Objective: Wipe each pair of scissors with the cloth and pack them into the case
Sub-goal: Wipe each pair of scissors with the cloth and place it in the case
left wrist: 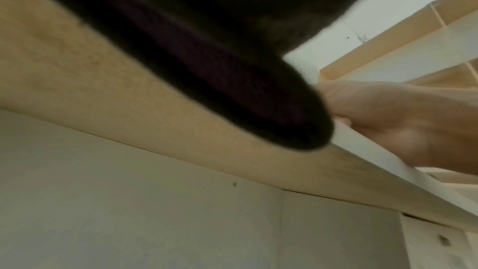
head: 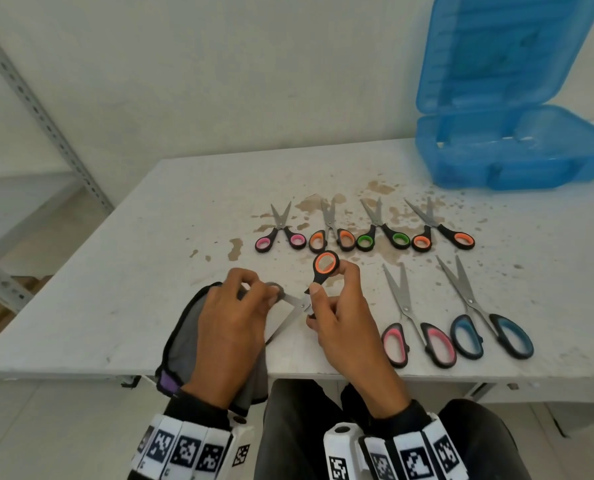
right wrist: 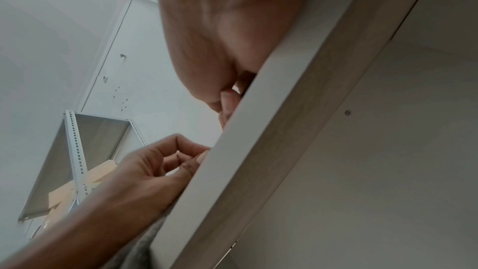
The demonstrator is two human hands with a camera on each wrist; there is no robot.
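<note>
My right hand (head: 326, 289) pinches the black-and-orange handle of a pair of scissors (head: 326, 264), lifted just above the table's near edge with its blades spread. My left hand (head: 269, 294) grips the grey cloth (head: 184, 334) and pinches it round one blade (head: 295, 301). The cloth hangs over the table edge under that hand. The blue plastic case (head: 517, 150) stands open at the far right, lid up. The right wrist view shows the left hand (right wrist: 165, 161) with curled fingers at the table edge (right wrist: 258, 150). In the left wrist view the dark cloth (left wrist: 207, 69) blocks most of the picture.
Several scissors lie open on the stained white table (head: 150, 254): a far row of small pink (head: 281, 233), orange (head: 331, 233), green (head: 382, 233) and orange (head: 440, 233) pairs, then larger pink (head: 416, 327) and blue (head: 485, 323) pairs nearer. A metal shelf frame (head: 46, 116) stands left.
</note>
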